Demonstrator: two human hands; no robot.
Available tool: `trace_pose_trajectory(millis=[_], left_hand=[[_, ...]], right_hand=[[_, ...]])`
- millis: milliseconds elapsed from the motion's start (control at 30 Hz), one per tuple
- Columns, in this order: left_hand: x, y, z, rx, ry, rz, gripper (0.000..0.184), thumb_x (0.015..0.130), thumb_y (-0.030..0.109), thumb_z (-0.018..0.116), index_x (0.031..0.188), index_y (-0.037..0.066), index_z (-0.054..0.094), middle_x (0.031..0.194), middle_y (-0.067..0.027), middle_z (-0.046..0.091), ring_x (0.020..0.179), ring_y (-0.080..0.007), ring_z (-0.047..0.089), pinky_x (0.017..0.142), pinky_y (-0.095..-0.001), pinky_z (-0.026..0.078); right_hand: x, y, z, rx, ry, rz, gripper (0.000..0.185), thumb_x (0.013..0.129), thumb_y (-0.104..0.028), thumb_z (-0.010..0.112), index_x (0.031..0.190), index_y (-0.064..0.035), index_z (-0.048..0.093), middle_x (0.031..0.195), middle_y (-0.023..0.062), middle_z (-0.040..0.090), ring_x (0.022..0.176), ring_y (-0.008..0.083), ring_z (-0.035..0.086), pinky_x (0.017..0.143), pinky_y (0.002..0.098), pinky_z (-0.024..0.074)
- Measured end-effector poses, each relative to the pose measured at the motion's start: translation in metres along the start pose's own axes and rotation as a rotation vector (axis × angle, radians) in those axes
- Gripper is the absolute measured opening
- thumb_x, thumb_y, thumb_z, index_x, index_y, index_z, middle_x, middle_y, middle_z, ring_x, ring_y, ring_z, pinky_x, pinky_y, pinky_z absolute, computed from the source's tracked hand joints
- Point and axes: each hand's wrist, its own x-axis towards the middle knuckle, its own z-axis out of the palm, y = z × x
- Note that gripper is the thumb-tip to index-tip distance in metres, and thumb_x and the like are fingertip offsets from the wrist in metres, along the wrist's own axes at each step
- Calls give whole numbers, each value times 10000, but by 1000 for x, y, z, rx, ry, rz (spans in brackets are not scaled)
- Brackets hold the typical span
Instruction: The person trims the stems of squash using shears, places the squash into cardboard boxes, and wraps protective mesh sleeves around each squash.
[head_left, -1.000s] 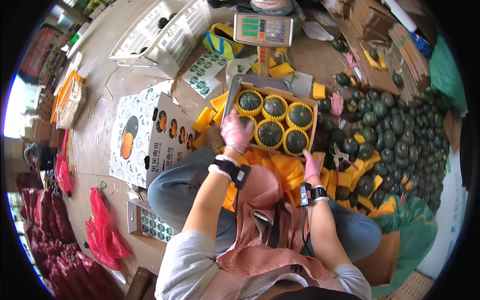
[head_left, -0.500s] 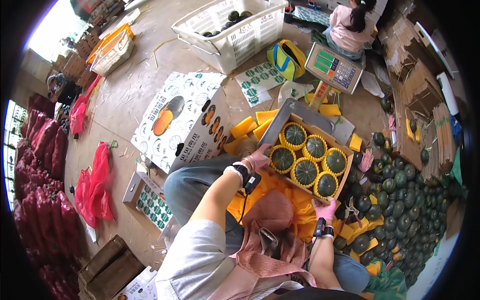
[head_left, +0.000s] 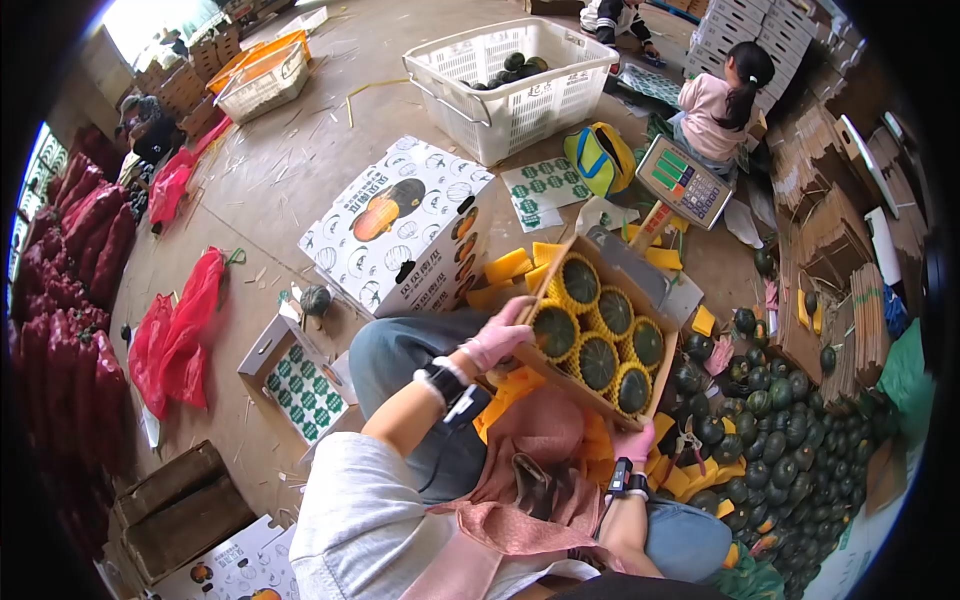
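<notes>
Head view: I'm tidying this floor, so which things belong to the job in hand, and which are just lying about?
Seem part of the job:
left hand and right hand
open box they hold
six netted squashes inside
digital scale
yellow foam pieces
loose squash pile

Probably just lying about:
red mesh bags
yellow-and-blue bag
empty pink glove

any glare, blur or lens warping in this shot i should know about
Head view: strong fisheye bending, with black corners; the bright opening at top left is blown out; the dark red sacks at the left sit in shade; the squashes in the carton look fairly sharp; the scale's digits are unreadable.
</notes>
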Motion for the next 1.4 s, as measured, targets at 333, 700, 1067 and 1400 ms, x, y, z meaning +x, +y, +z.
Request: trace_pose_trajectory(millis=[333,700,1067,1400], left_hand=[[-141,98,-65,-390,387,448,743,683,47,479,1386,75,238,1307,-202,402,1166,-319,467,831,-431,512],[-143,71,-167,808,1048,244,736,481,218,818,1104,-35,519,1034,-187,539,958,-328,555,841,-406,478],[-127,91,-194,745,754,374,691,580,211,819,1149,-44,520,1059,-186,613,936,-273,609,849,-396,492],[-84,165,-37,1469,1108,1106,891,813,494,602,1394,-29,174,1306,-246,357,1179,-360,397,1002,-430,355]], right_hand=[[-4,-61,277,-178,-588,87,532,858,-380,525,1288,-83,421,1171,101,531,1014,228,558,838,411,512],[16,61,427,-860,-894,-321,654,832,-294,613,1326,51,359,1356,230,396,1280,301,365,1062,331,291],[-4,117,386,-324,-1133,-6,272,891,-106,530,1145,-9,517,963,59,585,842,147,614,707,292,534],[-186,-160,129,-850,319,-958,400,841,-297,569,1156,-51,551,1138,133,546,929,214,562,878,352,424]])
